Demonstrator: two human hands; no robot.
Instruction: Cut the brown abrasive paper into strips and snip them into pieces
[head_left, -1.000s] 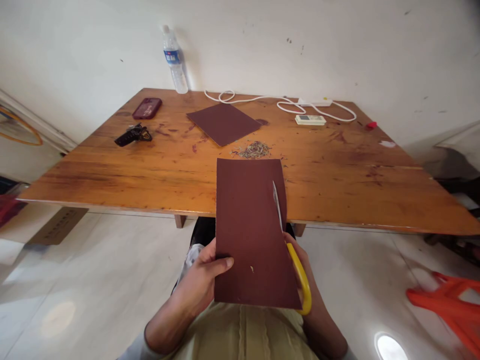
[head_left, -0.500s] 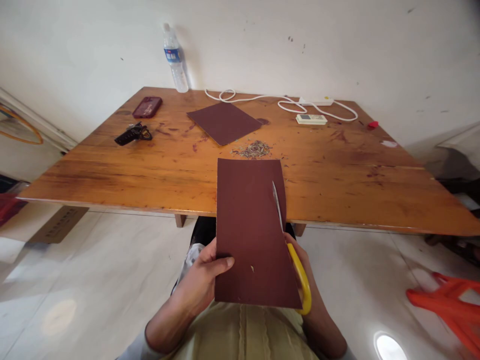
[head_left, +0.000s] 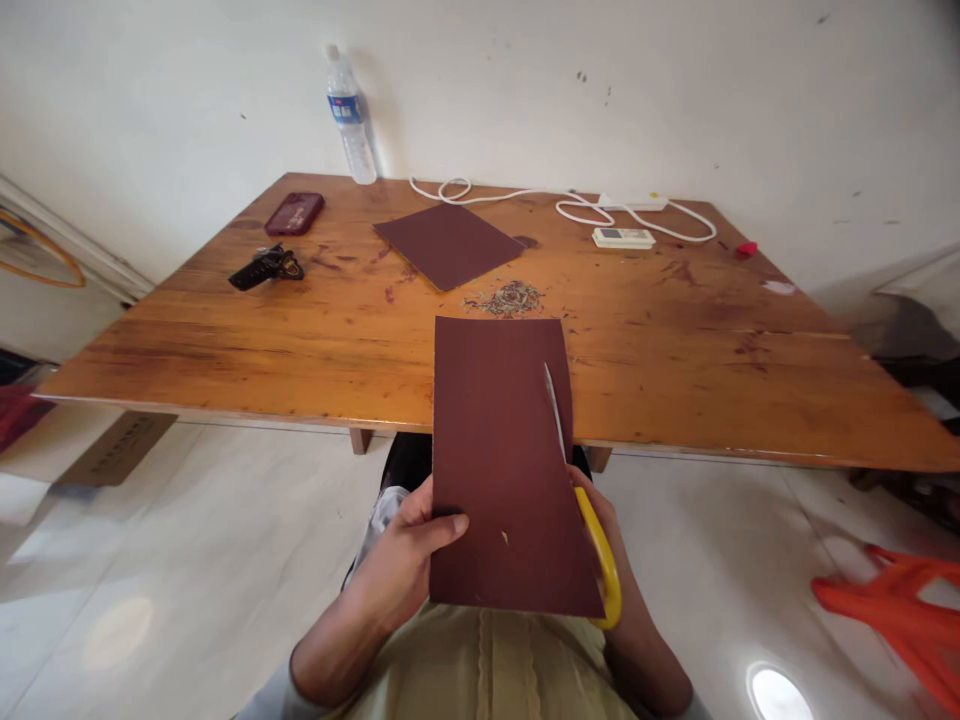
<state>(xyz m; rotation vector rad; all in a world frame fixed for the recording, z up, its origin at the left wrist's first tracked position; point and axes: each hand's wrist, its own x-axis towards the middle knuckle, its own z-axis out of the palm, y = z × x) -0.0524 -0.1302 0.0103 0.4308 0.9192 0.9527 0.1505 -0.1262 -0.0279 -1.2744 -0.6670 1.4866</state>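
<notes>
A dark maroon sheet [head_left: 495, 450], perhaps sandpaper, is held up in front of my body, over the near table edge. Its left side is pinched by my left hand [head_left: 409, 550], thumb on top and fingers hidden underneath. My right hand [head_left: 600, 510] grips yellow-handled scissors [head_left: 604, 560] at the sheet's right edge. One metal blade lies over the sheet, pointing away from me; the other blade is hidden beneath. A small pale scrap [head_left: 505, 538] rests on the sheet. Beyond it, a second maroon sheet [head_left: 450, 245] lies flat near a pile of small clippings [head_left: 510, 298].
On the wooden table [head_left: 675, 370] are a phone [head_left: 295, 214], black keys [head_left: 266, 267], a water bottle [head_left: 350, 120] by the wall, a white cable [head_left: 517, 195] with a power strip [head_left: 634, 202], and a remote [head_left: 623, 238]. An orange plastic object [head_left: 892, 610] is at lower right.
</notes>
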